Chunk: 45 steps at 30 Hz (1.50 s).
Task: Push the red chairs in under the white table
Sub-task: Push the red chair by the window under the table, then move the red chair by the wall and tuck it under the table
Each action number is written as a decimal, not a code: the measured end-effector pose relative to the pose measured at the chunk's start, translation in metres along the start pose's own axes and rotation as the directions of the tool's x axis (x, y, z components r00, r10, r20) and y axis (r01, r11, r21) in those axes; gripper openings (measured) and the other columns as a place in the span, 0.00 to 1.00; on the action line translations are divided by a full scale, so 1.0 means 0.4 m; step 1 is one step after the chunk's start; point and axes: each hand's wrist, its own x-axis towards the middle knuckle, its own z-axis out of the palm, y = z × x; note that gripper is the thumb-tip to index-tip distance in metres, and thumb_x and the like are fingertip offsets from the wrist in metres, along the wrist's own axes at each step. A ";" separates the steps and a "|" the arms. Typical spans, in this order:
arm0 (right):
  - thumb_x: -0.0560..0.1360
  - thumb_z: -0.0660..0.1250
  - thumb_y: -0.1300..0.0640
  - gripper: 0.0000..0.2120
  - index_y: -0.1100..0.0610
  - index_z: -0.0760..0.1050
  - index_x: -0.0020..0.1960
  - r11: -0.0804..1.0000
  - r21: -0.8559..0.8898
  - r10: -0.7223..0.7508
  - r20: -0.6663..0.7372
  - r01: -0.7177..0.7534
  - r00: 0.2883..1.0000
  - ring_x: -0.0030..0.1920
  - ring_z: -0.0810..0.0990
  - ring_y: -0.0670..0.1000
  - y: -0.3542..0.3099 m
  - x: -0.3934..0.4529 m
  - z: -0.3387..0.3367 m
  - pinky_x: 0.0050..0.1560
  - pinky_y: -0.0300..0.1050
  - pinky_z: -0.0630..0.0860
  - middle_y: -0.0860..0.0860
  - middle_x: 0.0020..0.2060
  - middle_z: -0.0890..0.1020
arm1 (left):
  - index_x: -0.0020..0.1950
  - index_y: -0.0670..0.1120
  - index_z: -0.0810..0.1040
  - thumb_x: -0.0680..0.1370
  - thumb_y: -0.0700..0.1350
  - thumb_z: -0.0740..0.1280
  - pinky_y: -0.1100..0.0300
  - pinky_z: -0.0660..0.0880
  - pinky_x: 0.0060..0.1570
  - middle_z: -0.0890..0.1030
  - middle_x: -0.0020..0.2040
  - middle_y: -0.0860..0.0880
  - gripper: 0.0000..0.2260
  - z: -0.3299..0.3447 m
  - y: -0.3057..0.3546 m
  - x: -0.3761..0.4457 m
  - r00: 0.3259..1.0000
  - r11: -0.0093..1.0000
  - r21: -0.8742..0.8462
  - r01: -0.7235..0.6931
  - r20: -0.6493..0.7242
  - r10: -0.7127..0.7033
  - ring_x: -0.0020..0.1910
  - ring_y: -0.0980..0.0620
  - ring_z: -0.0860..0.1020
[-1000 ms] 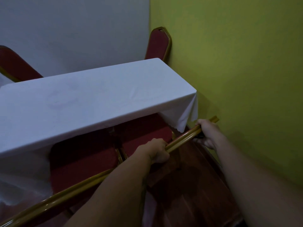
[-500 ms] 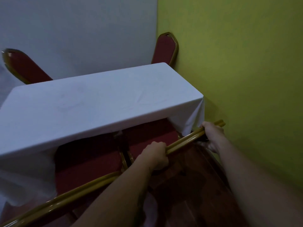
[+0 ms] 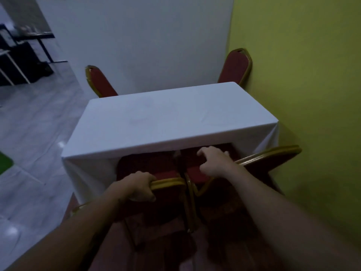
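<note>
The white-clothed table (image 3: 172,118) stands against the yellow-green wall. Two red chairs with gold frames are at its near side, their seats partly under the cloth. My left hand (image 3: 139,186) grips the top rail of the left near chair (image 3: 168,182). Curled over the top rail of the right near chair (image 3: 273,155), close to its left end, is my right hand (image 3: 214,163). Two more red chairs show behind the table, one at the far left (image 3: 98,81) and one at the far right (image 3: 235,65).
The yellow-green wall (image 3: 304,85) runs close along the table's right side. A white wall (image 3: 146,45) stands behind the far chairs. Grey floor (image 3: 33,133) lies to the left, with dark furniture (image 3: 19,59) at the far left.
My left hand has left the right chair's rail and taken the left chair's back. My right hand has slid left along the right chair's rail. The view has risen and pulled back.
</note>
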 end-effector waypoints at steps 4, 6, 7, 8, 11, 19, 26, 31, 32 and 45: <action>0.70 0.67 0.58 0.28 0.49 0.73 0.70 0.979 0.132 -0.185 0.236 0.157 0.954 0.57 0.78 0.53 -0.113 -0.010 0.129 0.48 0.44 0.77 0.50 0.62 0.75 | 0.53 0.55 0.81 0.65 0.49 0.64 0.52 0.80 0.45 0.80 0.45 0.50 0.18 0.015 -0.060 -0.046 0.991 0.999 -0.003 0.039 -0.130 -0.039 0.44 0.44 0.80; 0.73 0.70 0.53 0.18 0.50 0.76 0.62 0.975 0.088 -0.218 0.216 0.203 0.952 0.52 0.79 0.52 -0.146 -0.009 0.186 0.47 0.49 0.79 0.49 0.56 0.77 | 0.48 0.55 0.80 0.66 0.49 0.65 0.52 0.79 0.43 0.79 0.43 0.50 0.12 0.028 -0.074 -0.056 0.975 0.999 -0.026 0.036 -0.218 -0.040 0.41 0.45 0.78; 0.74 0.71 0.50 0.14 0.50 0.75 0.57 0.976 0.042 -0.220 0.171 0.216 0.960 0.51 0.78 0.52 -0.156 -0.006 0.210 0.49 0.51 0.78 0.49 0.53 0.77 | 0.45 0.54 0.79 0.66 0.50 0.65 0.52 0.78 0.43 0.79 0.42 0.50 0.10 0.034 -0.081 -0.057 0.967 0.999 -0.030 0.023 -0.254 -0.030 0.40 0.45 0.78; 0.74 0.71 0.47 0.13 0.50 0.73 0.54 0.976 -0.009 -0.214 0.118 0.217 0.970 0.51 0.77 0.53 -0.162 -0.003 0.230 0.50 0.52 0.77 0.49 0.51 0.76 | 0.43 0.54 0.77 0.65 0.51 0.66 0.53 0.78 0.42 0.79 0.41 0.50 0.07 0.038 -0.087 -0.055 0.960 1.000 -0.027 -0.001 -0.280 -0.007 0.40 0.45 0.78; 0.77 0.69 0.46 0.13 0.49 0.67 0.54 0.973 -0.111 -0.203 0.016 0.204 0.979 0.55 0.73 0.55 -0.177 0.003 0.267 0.49 0.52 0.70 0.49 0.53 0.73 | 0.38 0.53 0.75 0.66 0.52 0.67 0.55 0.76 0.39 0.77 0.37 0.51 0.05 0.037 -0.108 -0.042 0.943 0.994 0.024 -0.111 -0.313 0.113 0.38 0.45 0.78; 0.77 0.69 0.50 0.12 0.50 0.68 0.55 0.987 -0.157 -0.026 0.012 0.028 1.000 0.57 0.74 0.56 -0.329 0.035 0.305 0.53 0.55 0.75 0.51 0.53 0.74 | 0.40 0.52 0.75 0.69 0.52 0.69 0.55 0.74 0.39 0.76 0.39 0.51 0.06 -0.007 -0.249 -0.023 0.892 0.957 0.085 -0.279 -0.346 0.291 0.40 0.46 0.78; 0.68 0.73 0.62 0.30 0.50 0.75 0.69 0.948 -0.304 0.178 0.248 -0.098 0.952 0.60 0.78 0.55 -0.567 0.055 0.236 0.61 0.53 0.78 0.52 0.62 0.79 | 0.57 0.54 0.84 0.69 0.55 0.74 0.55 0.79 0.52 0.84 0.50 0.52 0.18 -0.031 -0.470 -0.038 0.902 0.838 -0.337 -0.429 -0.213 0.376 0.49 0.54 0.81; 0.73 0.69 0.64 0.29 0.55 0.72 0.73 0.970 -0.242 0.107 0.362 -0.018 0.926 0.51 0.79 0.52 -0.809 0.123 0.250 0.48 0.46 0.77 0.46 0.53 0.78 | 0.63 0.48 0.82 0.75 0.48 0.71 0.59 0.76 0.56 0.84 0.59 0.50 0.16 -0.095 -0.758 -0.060 0.923 0.838 -0.408 -0.364 -0.275 0.267 0.55 0.53 0.81; 0.73 0.70 0.62 0.28 0.54 0.72 0.73 0.975 -0.221 0.067 0.340 0.010 0.938 0.53 0.79 0.52 -0.853 0.145 0.252 0.51 0.47 0.77 0.48 0.56 0.79 | 0.63 0.48 0.82 0.76 0.47 0.70 0.60 0.76 0.56 0.84 0.58 0.50 0.15 -0.114 -0.812 -0.060 0.925 0.843 -0.410 -0.349 -0.297 0.238 0.56 0.53 0.81; 0.75 0.68 0.63 0.21 0.54 0.75 0.68 0.982 0.077 -0.182 0.172 0.171 0.968 0.50 0.82 0.53 -1.269 0.748 0.315 0.47 0.47 0.78 0.56 0.59 0.80 | 0.64 0.46 0.81 0.77 0.41 0.66 0.61 0.76 0.55 0.83 0.60 0.49 0.16 -0.375 -1.347 0.141 0.934 0.877 -0.442 -0.191 -0.358 0.023 0.56 0.52 0.80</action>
